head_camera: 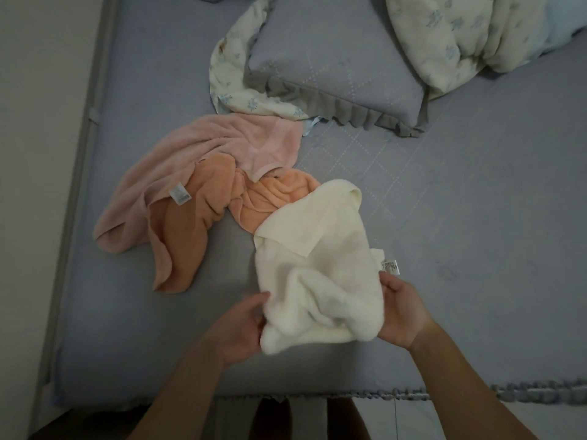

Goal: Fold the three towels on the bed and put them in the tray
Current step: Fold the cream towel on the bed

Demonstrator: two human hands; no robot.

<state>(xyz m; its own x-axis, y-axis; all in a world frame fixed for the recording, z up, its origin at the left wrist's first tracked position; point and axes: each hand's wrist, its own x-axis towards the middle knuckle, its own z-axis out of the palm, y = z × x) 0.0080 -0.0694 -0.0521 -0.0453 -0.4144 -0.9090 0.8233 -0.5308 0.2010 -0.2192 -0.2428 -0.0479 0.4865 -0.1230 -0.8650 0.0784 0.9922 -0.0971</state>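
1. The white towel (314, 262) lies crumpled on the bed (444, 217), near its front edge. Both hands hold its near end.
2. Left hand (244, 328): fingers curl into the left side of the bunched near end. The grip is closed on the fabric.
3. Right hand (401, 309): fingers and thumb pinch the right edge just below the care label (391, 266). The grip is closed on the fabric.
4. Handling, as judged: the towel is light, soft and limp. It holds no shape and sags wherever it is unsupported. It is not fragile and not slippery; the pile gives good purchase.
5. Recommended hold: take two adjacent corners or a straight hem, not the bunched middle, so the cloth hangs flat for folding.
6. The orange towel (190, 230) and the pink towel (197, 147) lie unfolded, overlapping each other, beyond and left of the white towel. The orange towel touches the white towel's far end.
7. Containers: no tray is in view. No towel is folded or stowed.
8. A grey pillow (333, 68) and a floral quilt (476, 36) lie at the far side of the bed.
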